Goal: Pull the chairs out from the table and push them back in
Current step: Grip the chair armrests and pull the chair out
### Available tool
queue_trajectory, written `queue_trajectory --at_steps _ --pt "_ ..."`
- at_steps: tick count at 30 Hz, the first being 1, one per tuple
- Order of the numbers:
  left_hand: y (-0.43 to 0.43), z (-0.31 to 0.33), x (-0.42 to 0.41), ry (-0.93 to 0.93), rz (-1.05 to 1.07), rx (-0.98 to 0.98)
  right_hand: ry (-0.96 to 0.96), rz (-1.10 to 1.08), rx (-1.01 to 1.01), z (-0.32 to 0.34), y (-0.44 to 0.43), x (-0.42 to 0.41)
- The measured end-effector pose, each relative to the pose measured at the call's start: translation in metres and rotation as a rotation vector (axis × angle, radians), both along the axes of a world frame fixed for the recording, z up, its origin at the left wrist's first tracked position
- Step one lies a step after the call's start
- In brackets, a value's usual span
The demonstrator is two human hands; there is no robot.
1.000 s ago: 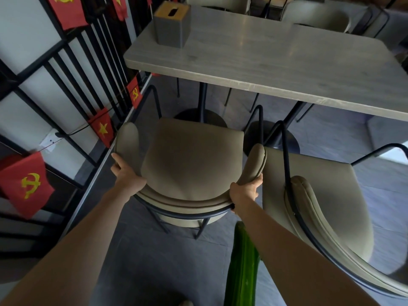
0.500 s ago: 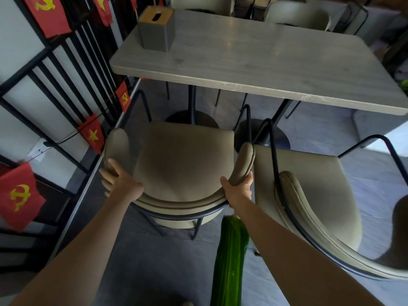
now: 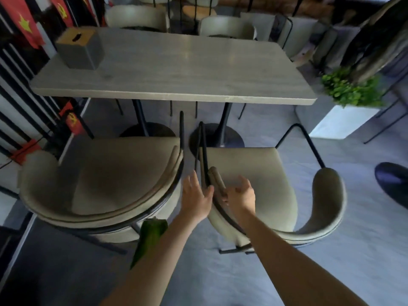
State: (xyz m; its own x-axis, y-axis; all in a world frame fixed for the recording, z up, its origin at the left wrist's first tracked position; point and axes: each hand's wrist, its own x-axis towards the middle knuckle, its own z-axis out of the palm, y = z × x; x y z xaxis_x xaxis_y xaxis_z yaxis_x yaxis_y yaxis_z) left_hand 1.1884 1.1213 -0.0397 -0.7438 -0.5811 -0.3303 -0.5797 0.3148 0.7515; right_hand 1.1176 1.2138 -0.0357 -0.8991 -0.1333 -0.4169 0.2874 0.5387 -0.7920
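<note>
Both hands have left the left chair (image 3: 123,173) — left hand (image 3: 196,195) and right hand (image 3: 239,194) open, flanking the right chair (image 3: 254,173)'s armrest (image 3: 217,180).

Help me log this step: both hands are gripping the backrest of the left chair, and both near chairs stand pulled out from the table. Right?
Not quite. The head view shows the left hand and right hand open at the left armrest end of the right chair, not on the left chair. Both near chairs do stand pulled out from the table.
</note>
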Motion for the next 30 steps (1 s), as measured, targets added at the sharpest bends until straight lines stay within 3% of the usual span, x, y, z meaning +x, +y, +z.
queue_trajectory --at_steps 4,7,11,18,30 --pt "0.066 -0.014 -0.044 -0.022 0.055 0.117 0.098 0.083 0.123 0.011 0.071 -0.043" --pt "0.097 -0.021 -0.07 -0.077 0.262 0.165 0.159 0.141 0.325 0.005 0.14 -0.085" --pt "0.11 -0.027 -0.081 -0.092 0.453 0.069 0.184 0.091 0.619 -0.009 0.212 -0.126" --pt "0.112 -0.034 -0.086 -0.05 0.547 -0.023 0.024 -0.173 0.383 -0.026 0.232 -0.15" --pt "0.085 -0.032 -0.084 -0.039 0.547 -0.024 0.042 -0.118 0.4 -0.027 0.212 -0.162"
